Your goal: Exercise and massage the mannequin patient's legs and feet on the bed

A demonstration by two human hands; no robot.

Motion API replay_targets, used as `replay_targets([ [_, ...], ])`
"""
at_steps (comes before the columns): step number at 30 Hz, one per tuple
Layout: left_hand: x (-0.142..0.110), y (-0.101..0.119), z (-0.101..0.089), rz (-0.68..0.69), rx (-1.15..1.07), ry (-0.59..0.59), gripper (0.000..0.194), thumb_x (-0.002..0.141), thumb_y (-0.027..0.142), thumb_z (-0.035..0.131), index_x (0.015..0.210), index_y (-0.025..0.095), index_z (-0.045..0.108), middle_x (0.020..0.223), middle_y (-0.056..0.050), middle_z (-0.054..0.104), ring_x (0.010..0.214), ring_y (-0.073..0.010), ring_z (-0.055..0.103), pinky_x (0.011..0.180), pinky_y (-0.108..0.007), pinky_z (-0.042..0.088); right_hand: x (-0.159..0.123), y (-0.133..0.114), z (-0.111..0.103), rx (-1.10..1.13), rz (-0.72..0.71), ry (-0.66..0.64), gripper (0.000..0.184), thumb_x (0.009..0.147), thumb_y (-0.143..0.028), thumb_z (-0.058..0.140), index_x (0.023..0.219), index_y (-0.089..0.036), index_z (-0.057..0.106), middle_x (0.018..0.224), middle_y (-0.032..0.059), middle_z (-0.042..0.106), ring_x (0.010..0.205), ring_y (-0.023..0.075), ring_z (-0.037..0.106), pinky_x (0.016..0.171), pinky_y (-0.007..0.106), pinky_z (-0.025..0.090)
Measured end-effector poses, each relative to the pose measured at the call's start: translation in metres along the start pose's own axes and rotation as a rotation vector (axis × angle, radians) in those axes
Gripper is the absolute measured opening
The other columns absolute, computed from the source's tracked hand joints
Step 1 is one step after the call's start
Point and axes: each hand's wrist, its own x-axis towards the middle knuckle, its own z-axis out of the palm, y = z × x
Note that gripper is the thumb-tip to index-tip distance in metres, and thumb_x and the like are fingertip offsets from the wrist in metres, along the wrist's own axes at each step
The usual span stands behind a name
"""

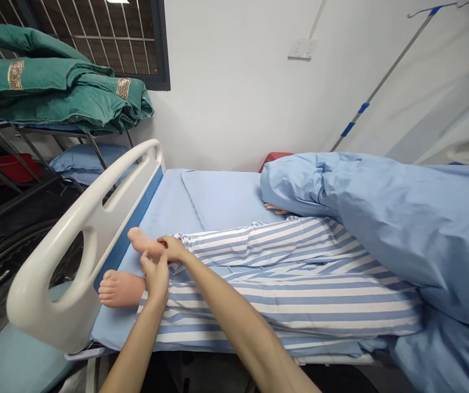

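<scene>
From where I stand, both hands are on the far foot (139, 239) of the figure on the bed (226, 191), the right hand (172, 250) curled round the ankle at the cuff of the striped trousers (287, 300), the left hand (156, 273) closed narrowly against the heel side. That foot lies near the white footboard (105, 229), its toes pointing towards it, with the near foot (122, 288) resting just beside, toes bare.
</scene>
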Motion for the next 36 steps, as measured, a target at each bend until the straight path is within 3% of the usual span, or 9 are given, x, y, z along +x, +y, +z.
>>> replay_targets([
  [3, 0.000, 0.016, 0.010, 0.031, 0.006, 0.040, 0.052, 0.077, 0.033, 0.052, 0.124, 0.020, 0.037, 0.126, -0.013, 0.043, 0.117, -0.0255, 0.046, 0.097, -0.041, 0.040, -0.015, 0.014, -0.030, 0.372, -0.004, 0.012, 0.039, 0.074, -0.009, 0.044, 0.111, -0.015, 0.054, 0.107, 0.0059, 0.066, 0.091, 0.0134, 0.063, 0.076, 0.025, 0.049],
  [6, 0.010, 0.027, 0.031, 0.260, 0.125, -0.169, 0.050, 0.074, 0.027, 0.053, 0.122, 0.018, 0.041, 0.122, -0.011, 0.048, 0.117, -0.0244, 0.045, 0.100, -0.040, 0.037, -0.046, 0.041, -0.071, 0.556, 0.070, -0.039, 0.025, 0.071, -0.010, 0.046, 0.090, -0.013, 0.062, 0.080, 0.0033, 0.068, 0.071, 0.0128, 0.063, 0.060, 0.022, 0.049],
  [9, 0.027, 0.026, 0.051, 0.460, 0.464, -0.464, 0.060, 0.070, 0.021, 0.053, 0.128, 0.015, 0.037, 0.127, -0.014, 0.048, 0.120, -0.0264, 0.043, 0.101, -0.040, 0.034, -0.085, 0.077, -0.111, 0.465, 0.161, -0.222, 0.015, 0.067, -0.012, 0.050, 0.073, -0.013, 0.063, 0.068, 0.0009, 0.065, 0.061, 0.0106, 0.060, 0.051, 0.018, 0.044],
  [12, 0.045, 0.018, 0.058, 0.528, 0.916, -0.674, 0.063, 0.068, 0.019, 0.053, 0.129, 0.011, 0.038, 0.123, -0.019, 0.054, 0.114, -0.0300, 0.049, 0.097, -0.043, 0.035, -0.120, 0.117, -0.135, 0.321, 0.331, -0.440, 0.012, 0.066, -0.014, 0.054, 0.072, -0.013, 0.064, 0.065, -0.0005, 0.064, 0.057, 0.0093, 0.058, 0.050, 0.017, 0.043],
  [18, 0.064, 0.027, 0.049, 0.523, 1.285, -0.745, 0.036, 0.069, 0.024, 0.050, 0.104, 0.016, 0.054, 0.099, -0.015, 0.066, 0.091, -0.0292, 0.062, 0.078, -0.040, 0.043, -0.156, 0.183, -0.139, 0.203, 0.609, -0.520, 0.019, 0.059, -0.010, 0.060, 0.078, -0.013, 0.060, 0.052, -0.0024, 0.060, 0.046, 0.0122, 0.056, 0.044, 0.019, 0.043],
  [22, 0.079, 0.070, 0.043, 0.587, 1.363, -0.708, 0.034, 0.068, 0.025, 0.048, 0.100, 0.018, 0.054, 0.094, -0.014, 0.067, 0.085, -0.0294, 0.063, 0.073, -0.039, 0.043, -0.165, 0.198, -0.134, 0.288, 0.612, -0.394, 0.038, 0.067, -0.012, 0.056, 0.104, -0.017, 0.050, 0.053, -0.0052, 0.059, 0.045, 0.0122, 0.057, 0.043, 0.019, 0.042],
  [28, 0.091, 0.133, 0.037, 0.665, 1.427, -0.631, 0.033, 0.063, 0.028, 0.051, 0.094, 0.020, 0.054, 0.091, -0.012, 0.067, 0.085, -0.0302, 0.062, 0.073, -0.038, 0.042, -0.163, 0.200, -0.140, 0.386, 0.405, 0.163, 0.029, 0.074, -0.021, 0.055, 0.101, -0.012, 0.051, 0.084, 0.0059, 0.064, 0.065, 0.0128, 0.061, 0.053, 0.019, 0.044],
  [31, 0.082, 0.130, 0.041, 0.548, 1.406, -0.592, 0.037, 0.062, 0.032, 0.053, 0.097, 0.021, 0.052, 0.096, -0.011, 0.067, 0.086, -0.0292, 0.062, 0.071, -0.035, 0.042, -0.161, 0.200, -0.147, 0.284, 0.310, 0.418, 0.034, 0.072, -0.023, 0.057, 0.104, -0.013, 0.052, 0.090, 0.0062, 0.064, 0.075, 0.0164, 0.061, 0.064, 0.024, 0.047],
  [36, 0.051, 0.096, 0.064, 0.354, 1.198, -0.581, 0.047, 0.061, 0.036, 0.056, 0.106, 0.025, 0.049, 0.095, -0.007, 0.067, 0.086, -0.0270, 0.062, 0.063, -0.029, 0.041, -0.161, 0.193, -0.165, 0.292, 0.110, 0.713, 0.028, 0.072, -0.020, 0.050, 0.100, -0.015, 0.053, 0.089, 0.0061, 0.062, 0.083, 0.0182, 0.060, 0.070, 0.028, 0.047],
])
